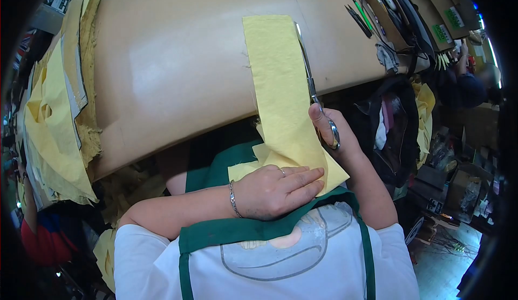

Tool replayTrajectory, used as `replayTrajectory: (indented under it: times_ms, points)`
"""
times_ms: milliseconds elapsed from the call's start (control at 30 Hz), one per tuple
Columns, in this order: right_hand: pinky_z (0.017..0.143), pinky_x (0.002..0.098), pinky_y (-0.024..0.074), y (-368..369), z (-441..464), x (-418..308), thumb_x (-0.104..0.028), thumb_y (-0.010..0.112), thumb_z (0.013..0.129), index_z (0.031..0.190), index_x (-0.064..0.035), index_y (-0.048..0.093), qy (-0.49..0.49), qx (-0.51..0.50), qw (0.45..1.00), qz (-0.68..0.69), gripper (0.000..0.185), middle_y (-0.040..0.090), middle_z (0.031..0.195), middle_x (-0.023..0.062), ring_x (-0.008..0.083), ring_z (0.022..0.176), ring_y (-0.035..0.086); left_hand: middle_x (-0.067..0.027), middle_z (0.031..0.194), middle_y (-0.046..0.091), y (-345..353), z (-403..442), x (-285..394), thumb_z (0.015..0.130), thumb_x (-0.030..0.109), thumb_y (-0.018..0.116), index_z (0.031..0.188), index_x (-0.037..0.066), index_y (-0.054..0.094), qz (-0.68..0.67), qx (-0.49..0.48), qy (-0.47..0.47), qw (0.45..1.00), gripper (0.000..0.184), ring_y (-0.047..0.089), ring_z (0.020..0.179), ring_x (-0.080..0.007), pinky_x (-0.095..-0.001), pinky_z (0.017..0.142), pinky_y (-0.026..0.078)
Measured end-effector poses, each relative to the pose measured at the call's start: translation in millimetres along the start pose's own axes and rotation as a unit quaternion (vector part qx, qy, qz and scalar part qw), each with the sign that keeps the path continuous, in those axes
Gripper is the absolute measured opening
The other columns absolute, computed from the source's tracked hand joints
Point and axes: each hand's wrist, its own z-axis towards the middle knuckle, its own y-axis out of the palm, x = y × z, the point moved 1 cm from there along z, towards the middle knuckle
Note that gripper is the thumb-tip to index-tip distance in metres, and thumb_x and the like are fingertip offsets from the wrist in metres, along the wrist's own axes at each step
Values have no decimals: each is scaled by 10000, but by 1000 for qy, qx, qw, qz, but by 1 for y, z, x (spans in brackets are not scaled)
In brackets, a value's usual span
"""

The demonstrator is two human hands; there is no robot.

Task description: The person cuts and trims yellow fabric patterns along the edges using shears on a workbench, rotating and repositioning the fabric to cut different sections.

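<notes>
A long strip of yellow fabric (278, 79) runs from the table down over the edge into my lap, where its lower end is folded and bunched. My left hand (280, 189) lies flat across that lower end, fingers stretched out and pressed on the cloth; its thumb is hidden. Along the right edge of the strip, my right hand (337, 127) is closed around the handles of a pair of metal scissors (311, 81). The long blades point away from me and lie against the fabric's edge. Part of the lower blade is hidden.
Stacked yellow fabric pieces (54, 111) hang over the left side of the brown table (172, 41). Pens (360, 19) and a cardboard box (386, 16) stand at the back right. Below the table's right edge hangs a black bag (391, 133). Another person (461, 84) is at far right.
</notes>
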Motion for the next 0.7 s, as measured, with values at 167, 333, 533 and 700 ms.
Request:
replayTrajectory:
  times_ms: [167,333,533,700]
  points:
    - [484,232,355,3,0,3,-638,410,768,643,-6,519,-5,-2,998,-62,654,482,572,5,70,540,417,-165,1051,564,-2,0,0,731,108,516,992,8,562,-3,0,-2,1000,283,619,794,-181,-214,490,429]
    - [526,207,391,1,6,15,-580,415,804,758,10,542,21,-30,997,-71,605,531,656,14,62,599,468,-165,1055,562,-1,-1,0,729,106,517,996,3,558,0,5,-1,1000,289,618,782,-177,-215,485,425]
    - [559,281,395,8,6,20,-674,347,764,721,29,523,-23,-26,999,20,726,520,639,79,132,621,473,-158,1058,560,-1,-1,-1,719,99,525,991,3,558,-6,0,-3,1000,290,606,781,-175,-219,488,418]
    - [808,294,455,4,11,21,-645,266,800,1067,64,512,36,-96,988,116,797,595,965,159,213,927,575,-150,1049,563,-1,-3,1,718,98,529,984,3,559,-10,-9,-3,1000,284,602,786,-173,-223,495,422]
